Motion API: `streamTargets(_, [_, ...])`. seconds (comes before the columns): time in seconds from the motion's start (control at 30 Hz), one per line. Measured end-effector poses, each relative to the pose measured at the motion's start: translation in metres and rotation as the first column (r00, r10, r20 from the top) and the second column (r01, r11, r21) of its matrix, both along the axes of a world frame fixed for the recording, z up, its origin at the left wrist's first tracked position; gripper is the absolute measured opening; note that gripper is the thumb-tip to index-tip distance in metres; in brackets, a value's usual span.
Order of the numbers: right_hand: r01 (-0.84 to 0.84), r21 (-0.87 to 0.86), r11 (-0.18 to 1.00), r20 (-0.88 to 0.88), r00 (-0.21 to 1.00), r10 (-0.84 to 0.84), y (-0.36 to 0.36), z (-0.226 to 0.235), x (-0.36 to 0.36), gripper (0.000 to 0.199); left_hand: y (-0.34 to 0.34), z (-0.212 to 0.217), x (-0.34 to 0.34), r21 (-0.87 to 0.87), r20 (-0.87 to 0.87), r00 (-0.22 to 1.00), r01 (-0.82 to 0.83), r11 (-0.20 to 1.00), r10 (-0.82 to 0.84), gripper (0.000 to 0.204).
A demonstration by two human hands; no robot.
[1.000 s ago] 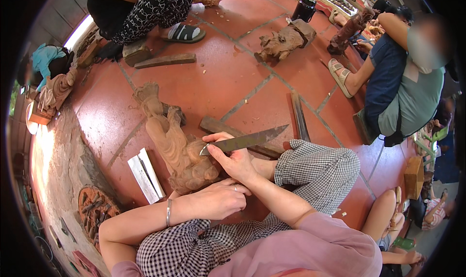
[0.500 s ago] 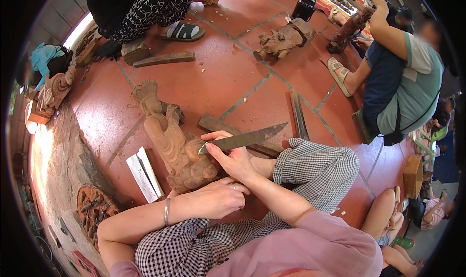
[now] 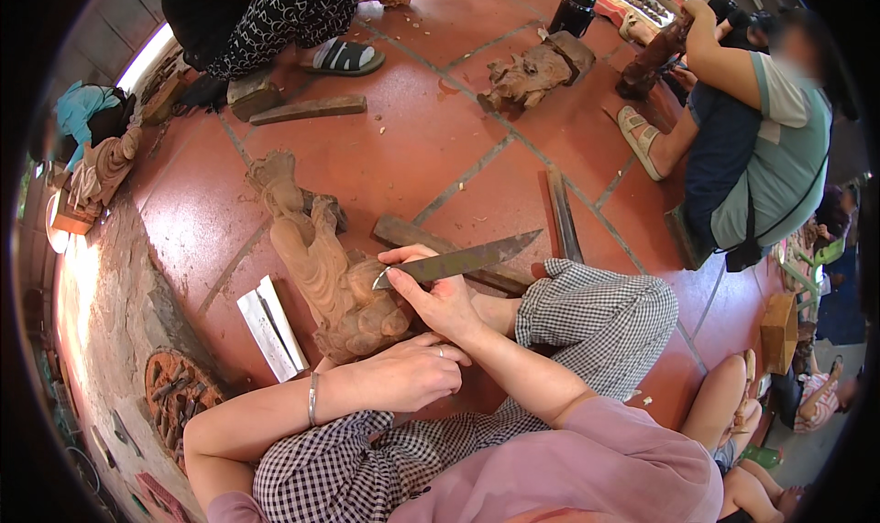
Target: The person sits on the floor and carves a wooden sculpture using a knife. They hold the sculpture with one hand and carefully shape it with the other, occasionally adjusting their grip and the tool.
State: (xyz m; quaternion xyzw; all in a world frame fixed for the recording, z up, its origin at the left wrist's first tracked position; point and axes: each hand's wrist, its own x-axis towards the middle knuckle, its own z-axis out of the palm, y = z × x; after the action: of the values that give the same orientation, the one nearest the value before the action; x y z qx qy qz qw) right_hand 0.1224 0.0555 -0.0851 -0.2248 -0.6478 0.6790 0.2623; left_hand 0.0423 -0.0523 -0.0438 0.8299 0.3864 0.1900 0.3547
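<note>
Hiding the base of the carved wooden figure (image 3: 321, 266), the left hand (image 3: 403, 374) lies curled against its near end, fingers folded; whether they truly clasp the wood or only brace it cannot be told. A thin bangle sits on that wrist, a ring on one finger. The forearm enters from the lower left, bent sharply at the elbow.

The right hand (image 3: 438, 294) comes over a checked knee and closes narrowly on a long flat metal blade (image 3: 458, 262), thumb and fingers pinching it near the tip. That tip touches the figure's side, while the broad end points away to the right; the part under the fingers is covered.

The one figure in work lies slanted on the red tiled floor (image 3: 403, 147), head away from the person. Just left of it lie two pale flat strips (image 3: 270, 329). Beyond the blade lie two wooden bars, one partly hidden behind it.

Farther off rests one more rough carving (image 3: 527, 74) and a plank (image 3: 307, 110). Two other people sit at the far edge, both cut off by the rim.
</note>
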Motion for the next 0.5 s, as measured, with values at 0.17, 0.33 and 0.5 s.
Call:
streamTargets(0.17, [0.003, 0.022, 1.000, -0.013, 1.000, -0.002, 0.0010, 0.0021, 0.0002, 0.022, 0.0003, 0.0004, 0.0017, 0.009, 0.066, 0.997, -0.034, 0.999, 0.034, 0.010])
streamTargets(0.33, [-0.008, -0.032, 0.999, -0.023, 1.000, 0.008, 0.0011, 0.0056, 0.0002, 0.022, 0.0002, 0.0000, 0.0017, 0.002, 0.057, 0.998, -0.026, 1.000, 0.026, 0.010])
streamTargets(0.5, [-0.010, -0.063, 0.998, -0.021, 1.000, 0.009, 0.0007, 0.0054, 0.0004, 0.022, -0.0003, 0.0010, 0.0019, -0.003, 0.058, 0.998, -0.038, 0.999, 0.039, 0.010])
